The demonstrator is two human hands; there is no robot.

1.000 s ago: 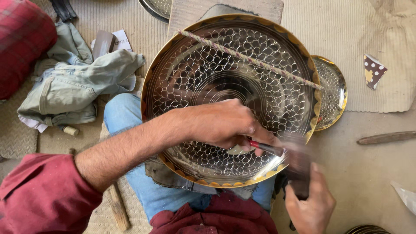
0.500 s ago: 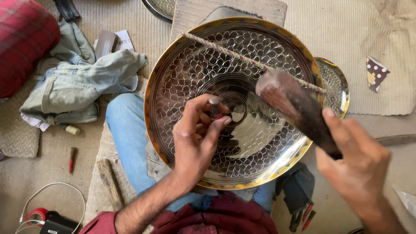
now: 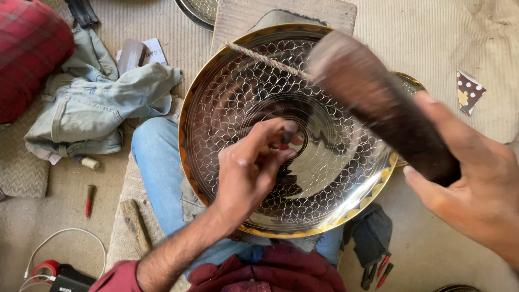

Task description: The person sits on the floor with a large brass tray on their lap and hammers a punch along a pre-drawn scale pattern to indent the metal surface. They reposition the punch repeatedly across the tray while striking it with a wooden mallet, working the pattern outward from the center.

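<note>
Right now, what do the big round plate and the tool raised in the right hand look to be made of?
The plate looks like polished metal: it mirrors light, carries an engraved scale pattern, and its rim shows a gold-coloured, possibly brass, band. The mallet, gripped by the right hand, seems to be dark worn wood, matte, though motion blur leaves that open. The left hand pinches a small tool against the plate; its material cannot be told.
</note>
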